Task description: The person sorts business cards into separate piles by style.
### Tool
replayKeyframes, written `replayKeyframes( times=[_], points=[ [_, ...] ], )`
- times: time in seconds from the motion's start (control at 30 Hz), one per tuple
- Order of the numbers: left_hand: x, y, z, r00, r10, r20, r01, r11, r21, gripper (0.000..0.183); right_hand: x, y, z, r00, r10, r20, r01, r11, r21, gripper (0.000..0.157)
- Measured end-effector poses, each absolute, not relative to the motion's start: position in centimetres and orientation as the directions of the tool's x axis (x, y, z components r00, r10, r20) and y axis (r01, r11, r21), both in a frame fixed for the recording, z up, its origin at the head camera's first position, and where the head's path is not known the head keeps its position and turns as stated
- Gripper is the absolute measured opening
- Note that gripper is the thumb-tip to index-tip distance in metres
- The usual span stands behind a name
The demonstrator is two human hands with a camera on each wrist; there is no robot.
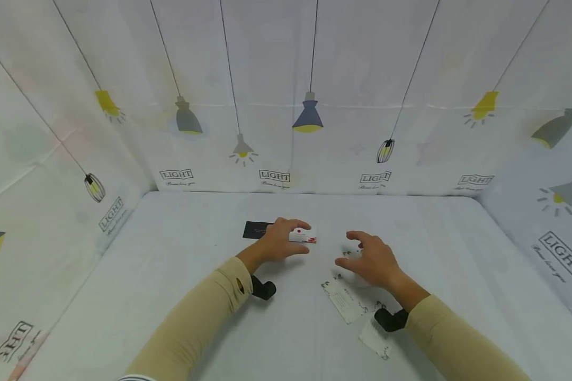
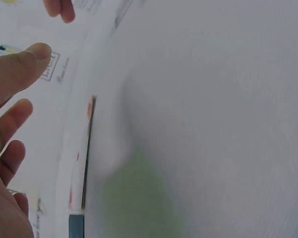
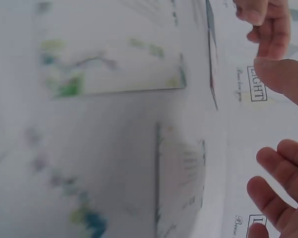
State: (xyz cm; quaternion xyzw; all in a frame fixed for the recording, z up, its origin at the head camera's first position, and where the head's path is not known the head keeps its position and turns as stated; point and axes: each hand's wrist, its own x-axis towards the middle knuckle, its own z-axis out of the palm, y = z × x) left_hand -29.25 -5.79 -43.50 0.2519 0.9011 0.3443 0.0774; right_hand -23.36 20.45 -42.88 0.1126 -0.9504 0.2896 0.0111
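Note:
My left hand (image 1: 282,241) hovers over the table with thumb and fingers spread in a loose curve, holding nothing. Behind it lie a black card (image 1: 253,229) and a white card (image 1: 310,238) with a red dot and red print, each partly covered by the hand. My right hand (image 1: 372,259), likewise spread and holding nothing, is above a mostly hidden floral card (image 1: 348,254). Nearer me are a white floral-edged card (image 1: 344,300) and another such card (image 1: 374,339), partly hidden by the right wrist. In the right wrist view, a flowered card (image 3: 114,49) looks blurred.
A white cloth covers the table (image 1: 181,317). Upright white sheets printed with hanging lamps (image 1: 307,114) enclose its back and sides. Black bands with camera mounts (image 1: 264,289) sit on both wrists.

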Motion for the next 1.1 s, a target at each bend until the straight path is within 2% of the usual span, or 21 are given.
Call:
replayKeyframes(
  times=[0.27,0.67,0.9,1.1],
  points=[
    [-27.9,-2.7,-43.1,-0.812,0.581,0.050,0.452,0.574,0.683,0.055,-20.9,22.0,-43.6,-0.983,-0.150,0.109,-0.182,0.883,-0.432,0.078],
    [-26.8,0.6,-43.9,-0.801,0.598,-0.014,0.440,0.605,0.663,0.053,-19.4,22.5,-44.3,-0.994,-0.073,0.078,-0.094,0.946,-0.309,0.085],
    [-26.8,1.2,-44.4,-0.816,0.576,-0.054,0.413,0.645,0.643,0.053,-19.5,23.0,-44.8,-0.993,-0.112,0.046,-0.121,0.929,-0.350,0.070],
    [-27.1,1.1,-45.1,-0.833,0.546,-0.091,0.389,0.695,0.605,0.052,-20.6,24.1,-44.6,-0.975,-0.223,-0.011,-0.196,0.877,-0.439,0.061]
  ],
)
